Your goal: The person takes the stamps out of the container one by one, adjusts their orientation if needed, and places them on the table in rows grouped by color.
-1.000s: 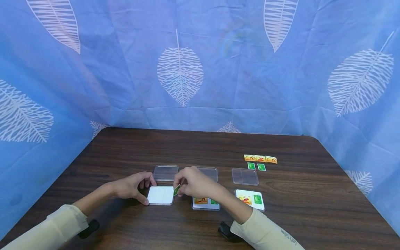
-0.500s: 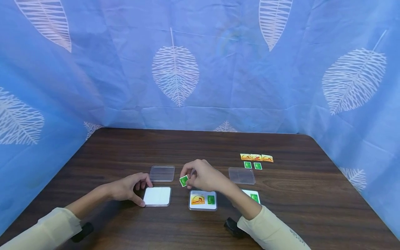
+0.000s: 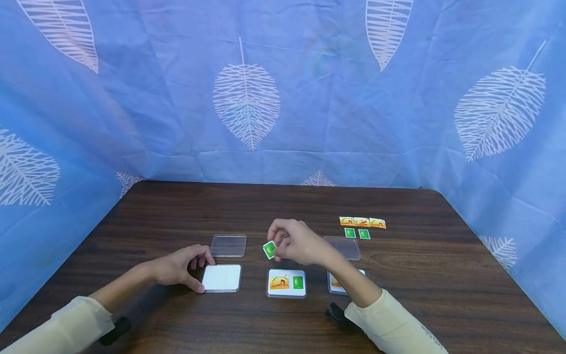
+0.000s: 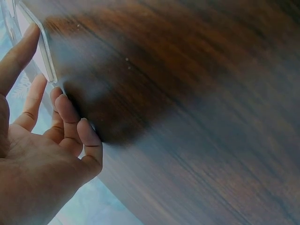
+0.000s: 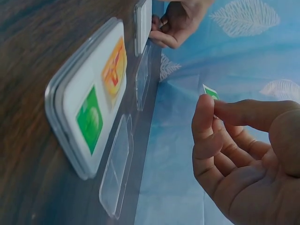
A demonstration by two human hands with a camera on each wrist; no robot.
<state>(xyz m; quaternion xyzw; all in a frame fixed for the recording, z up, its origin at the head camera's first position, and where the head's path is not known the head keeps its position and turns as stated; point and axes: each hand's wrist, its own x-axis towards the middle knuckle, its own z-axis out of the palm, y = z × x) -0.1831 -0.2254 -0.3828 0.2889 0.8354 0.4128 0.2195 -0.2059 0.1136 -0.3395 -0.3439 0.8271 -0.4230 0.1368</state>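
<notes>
Scanning the desk (image 3: 177, 211) for writing, we notice lettering (image 3: 435, 338) on the right sleeve (image 3: 395, 324), too blurred to read. Our right hand (image 3: 302, 242) pinches a small green card (image 3: 269, 249) between thumb and index finger, raised beyond the middle case (image 3: 286, 293). Our left hand (image 3: 182, 265) has thumb and index finger spread, touching the white case (image 3: 222, 278) left of the middle case. The middle case shows an orange picture (image 3: 279, 282) and a green picture (image 3: 298, 282) on white. Right of it, our forearm partly hides a third case (image 3: 338, 289). Beyond it and rightward, three orange cards (image 3: 362, 221) lie in a row behind two green cards (image 3: 356, 233); beyond it and leftward lies a clear lid (image 3: 228, 246).
</notes>
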